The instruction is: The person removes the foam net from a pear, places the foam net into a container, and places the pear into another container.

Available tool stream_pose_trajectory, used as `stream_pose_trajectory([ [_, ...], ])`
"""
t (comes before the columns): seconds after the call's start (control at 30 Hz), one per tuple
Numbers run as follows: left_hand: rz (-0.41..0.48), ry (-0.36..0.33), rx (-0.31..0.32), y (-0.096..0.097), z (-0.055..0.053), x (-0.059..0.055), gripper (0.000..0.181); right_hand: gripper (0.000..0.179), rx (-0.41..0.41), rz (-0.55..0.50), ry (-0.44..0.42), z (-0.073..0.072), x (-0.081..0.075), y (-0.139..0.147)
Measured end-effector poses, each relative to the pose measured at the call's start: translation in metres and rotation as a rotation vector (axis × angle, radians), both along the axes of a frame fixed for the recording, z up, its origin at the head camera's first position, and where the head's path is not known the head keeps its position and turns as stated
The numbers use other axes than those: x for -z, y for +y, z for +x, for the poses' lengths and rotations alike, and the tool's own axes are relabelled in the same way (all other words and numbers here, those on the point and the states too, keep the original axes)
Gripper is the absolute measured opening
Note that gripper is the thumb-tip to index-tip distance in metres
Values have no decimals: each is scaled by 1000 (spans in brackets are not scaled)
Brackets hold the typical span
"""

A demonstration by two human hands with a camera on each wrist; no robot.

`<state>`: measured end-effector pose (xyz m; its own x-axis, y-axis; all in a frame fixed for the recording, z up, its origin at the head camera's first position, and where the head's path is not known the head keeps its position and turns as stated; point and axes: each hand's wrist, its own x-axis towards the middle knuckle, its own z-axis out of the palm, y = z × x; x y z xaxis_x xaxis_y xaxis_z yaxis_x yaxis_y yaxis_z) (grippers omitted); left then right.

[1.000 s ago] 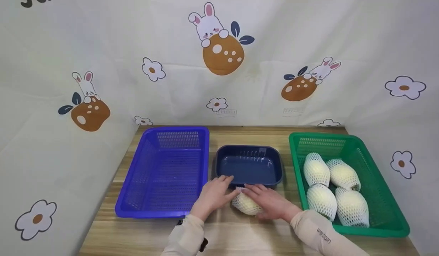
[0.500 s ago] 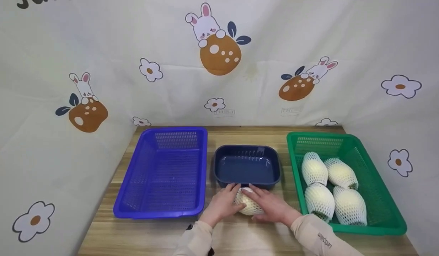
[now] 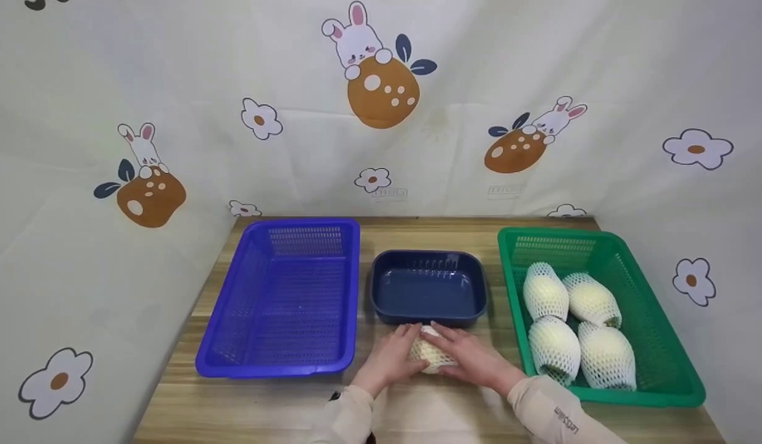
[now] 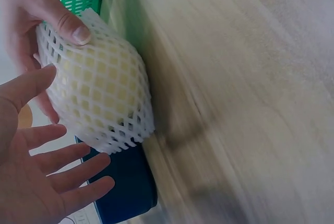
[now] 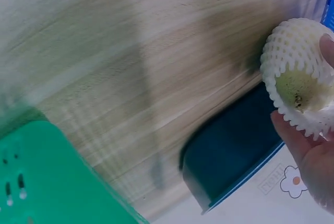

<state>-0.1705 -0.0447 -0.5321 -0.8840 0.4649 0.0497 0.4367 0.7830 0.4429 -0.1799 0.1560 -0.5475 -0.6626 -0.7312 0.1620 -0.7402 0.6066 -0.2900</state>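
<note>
On the wooden table, in front of a dark blue basin (image 3: 429, 295), sits a pale yellow-green fruit in a white foam net (image 3: 430, 356); its kind is unclear. My right hand (image 3: 476, 361) grips it from the right, thumb and fingers curled around the net. Fingers fairly straight and spread, my left hand (image 4: 31, 177) lies along its left side; whether it touches the net is hard to tell. One end of the net gapes in the right wrist view, baring greenish skin (image 5: 293, 84) with a brown spot.
A blue basket (image 3: 294, 314) with nothing in it stands left of the basin. To the right, a green basket (image 3: 670, 364) holds several similar net-wrapped fruits (image 3: 606, 357). Behind the table hangs a printed cloth (image 3: 442, 142).
My left hand has moved right and slightly down, from the basin's front edge to beside the fruit. The right hand stays on the fruit, which has shifted slightly between the hands.
</note>
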Motion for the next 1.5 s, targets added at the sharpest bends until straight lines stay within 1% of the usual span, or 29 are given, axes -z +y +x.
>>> stream_pose_trajectory([
  [0.2, -4, 11, 1, 1, 1, 1, 64, 60, -13, -37, 99, 2, 1, 3],
  [0.37, 13, -14, -14, 4, 2, 1, 62, 51, -14, -89, 182, 3, 1, 5],
  [0.43, 17, -20, -19, 5, 2, 1, 62, 52, -3, -92, 190, 4, 2, 6],
  [0.53, 20, -9, -14, 6, 2, 2, 61, 64, 28, -87, 137, 4, 5, 7],
  [0.63, 37, 10, -8, 6, 2, 3, 59, 76, 58, -76, 33, 5, 8, 7],
  [0.7, 46, 18, -2, 6, 2, 3, 58, 79, 67, -66, -23, 6, 9, 7],
  [0.73, 51, 21, -1, 6, 2, 4, 57, 78, 69, -59, -38, 7, 10, 7],
  [0.83, 55, 30, -3, 6, 3, 4, 56, 75, 68, -49, -33, 9, 10, 8],
  [0.93, 48, 20, -19, 5, 3, 5, 58, 70, 65, -66, 22, 9, 9, 9],
  [1.07, 48, -40, -49, 5, 4, 6, 64, 62, 56, -119, 100, 9, 9, 9],
  [1.2, 59, -75, -52, 5, 4, 6, 66, 58, 51, -146, 142, 9, 10, 10],
  [1.3, 67, -68, -42, 5, 5, 5, 65, 63, 55, -128, 114, 9, 10, 10],
  [1.43, 74, -48, -32, 6, 5, 6, 62, 71, 78, -77, 6, 11, 11, 9],
  [1.5, 81, -43, -28, 6, 4, 6, 60, 72, 86, -58, -24, 11, 12, 9],
])
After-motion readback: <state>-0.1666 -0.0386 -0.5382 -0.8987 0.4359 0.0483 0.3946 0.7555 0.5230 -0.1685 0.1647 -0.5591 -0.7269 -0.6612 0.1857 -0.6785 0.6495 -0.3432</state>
